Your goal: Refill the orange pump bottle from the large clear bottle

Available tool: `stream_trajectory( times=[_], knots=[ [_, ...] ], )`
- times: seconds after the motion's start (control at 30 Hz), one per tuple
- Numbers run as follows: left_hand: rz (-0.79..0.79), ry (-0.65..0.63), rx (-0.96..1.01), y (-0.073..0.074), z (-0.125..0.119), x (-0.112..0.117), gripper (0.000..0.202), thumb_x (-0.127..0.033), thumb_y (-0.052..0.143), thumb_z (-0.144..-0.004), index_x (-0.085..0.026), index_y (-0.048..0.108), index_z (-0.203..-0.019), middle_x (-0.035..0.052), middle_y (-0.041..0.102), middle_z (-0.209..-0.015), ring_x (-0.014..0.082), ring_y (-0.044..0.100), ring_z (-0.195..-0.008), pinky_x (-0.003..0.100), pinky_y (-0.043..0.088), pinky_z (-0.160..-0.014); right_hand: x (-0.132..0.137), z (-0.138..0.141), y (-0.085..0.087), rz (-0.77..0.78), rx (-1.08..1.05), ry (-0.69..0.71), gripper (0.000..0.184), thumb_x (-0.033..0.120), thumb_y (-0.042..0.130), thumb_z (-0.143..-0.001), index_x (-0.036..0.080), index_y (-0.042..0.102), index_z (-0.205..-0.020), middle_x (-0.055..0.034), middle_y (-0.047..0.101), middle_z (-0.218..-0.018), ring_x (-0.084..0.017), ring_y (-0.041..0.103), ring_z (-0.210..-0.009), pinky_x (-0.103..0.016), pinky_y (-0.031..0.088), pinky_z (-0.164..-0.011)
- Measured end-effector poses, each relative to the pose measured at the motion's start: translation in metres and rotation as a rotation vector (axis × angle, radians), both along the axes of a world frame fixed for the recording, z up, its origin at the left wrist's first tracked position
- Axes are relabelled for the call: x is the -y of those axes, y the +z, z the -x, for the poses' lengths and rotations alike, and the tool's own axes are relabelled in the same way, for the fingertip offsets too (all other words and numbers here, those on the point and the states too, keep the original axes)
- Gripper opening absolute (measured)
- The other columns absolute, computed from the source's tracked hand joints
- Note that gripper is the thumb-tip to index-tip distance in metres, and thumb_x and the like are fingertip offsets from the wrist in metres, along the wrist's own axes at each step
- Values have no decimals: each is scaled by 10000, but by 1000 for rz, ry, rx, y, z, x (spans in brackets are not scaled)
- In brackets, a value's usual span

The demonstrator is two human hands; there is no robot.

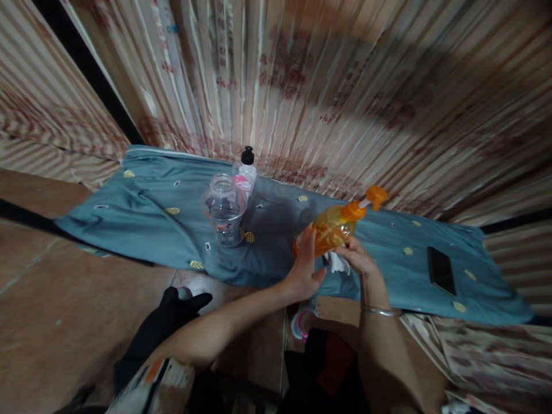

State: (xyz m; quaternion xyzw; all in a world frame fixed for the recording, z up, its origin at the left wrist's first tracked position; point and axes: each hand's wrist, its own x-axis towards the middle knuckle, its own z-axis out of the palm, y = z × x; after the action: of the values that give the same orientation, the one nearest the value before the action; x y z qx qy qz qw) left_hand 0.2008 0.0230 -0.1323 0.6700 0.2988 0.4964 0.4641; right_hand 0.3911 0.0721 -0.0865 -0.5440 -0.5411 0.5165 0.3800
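Note:
An orange pump bottle (332, 231) with a see-through body is held tilted above the blue cloth, its orange pump head pointing to the upper right. My left hand (304, 270) is closed around the bottle's lower end. Behind the bottle's underside, my right hand (359, 257) pinches a crumpled white wipe (338, 263); whether it is tissue or cloth I cannot tell. Part of the right fingers is hidden by the bottle. To the left stand a clear plastic jar (224, 213) with a narrow neck and a white bottle with a black cap (247, 167).
Patterned blue cloth (276, 253) covers a long, low surface in front of me. A black phone (441, 270) lies on its right part. Pleated curtains (293, 86) hang behind, with dark metal bars (90, 69) at the side. Tiled floor (64, 305) shows at the left.

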Motion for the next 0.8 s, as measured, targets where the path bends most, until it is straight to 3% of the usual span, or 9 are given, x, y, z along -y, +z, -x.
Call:
stream_trajectory(
  times=[0.1,0.2,0.3,0.47,0.6,0.8],
  knots=[
    [35,38,13,-4,11,-22,1048,-207,748,-807,-283,109,-1634,161,204,-1730,386,190,-1603,622,141,-1296,0,10,3,-37,19,1,526,444,904,-578,241,703,-1020,-1,772,-946,-223,714,-866,-363,579,-852],
    [64,63,36,-5,19,-41,1026,-206,809,-758,-260,218,-1595,177,372,-1641,379,311,-1557,619,217,-1277,-2,17,4,-132,139,-18,517,482,913,-584,219,690,-969,-15,753,-913,-223,687,-852,-373,562,-862],
    [94,68,81,-3,24,-55,996,-222,834,-739,-240,274,-1563,182,433,-1598,374,394,-1512,601,278,-1256,-5,16,2,-196,245,-23,476,549,881,-632,207,690,-904,-28,743,-912,-221,669,-854,-373,546,-868],
    [165,-26,161,3,33,-75,807,-300,860,-712,-209,483,-1420,133,646,-1386,344,601,-1327,558,402,-1187,-7,11,-2,-168,129,-18,491,550,787,-743,202,705,-1078,-37,759,-997,-214,683,-881,-356,562,-856],
    [218,-91,217,6,40,-87,860,-307,897,-656,-232,498,-1413,108,632,-1419,340,567,-1369,525,399,-1194,-11,21,-9,-187,59,-10,639,423,820,-707,218,650,-1288,-42,741,-1151,-237,694,-1007,-382,562,-952],
    [250,-149,239,13,43,-90,922,-288,919,-622,-241,482,-1433,118,603,-1457,352,563,-1376,522,433,-1168,-15,38,-11,-182,7,87,805,426,942,-570,208,648,-1287,-87,708,-1270,-295,670,-1181,-433,543,-1061]
  ],
)
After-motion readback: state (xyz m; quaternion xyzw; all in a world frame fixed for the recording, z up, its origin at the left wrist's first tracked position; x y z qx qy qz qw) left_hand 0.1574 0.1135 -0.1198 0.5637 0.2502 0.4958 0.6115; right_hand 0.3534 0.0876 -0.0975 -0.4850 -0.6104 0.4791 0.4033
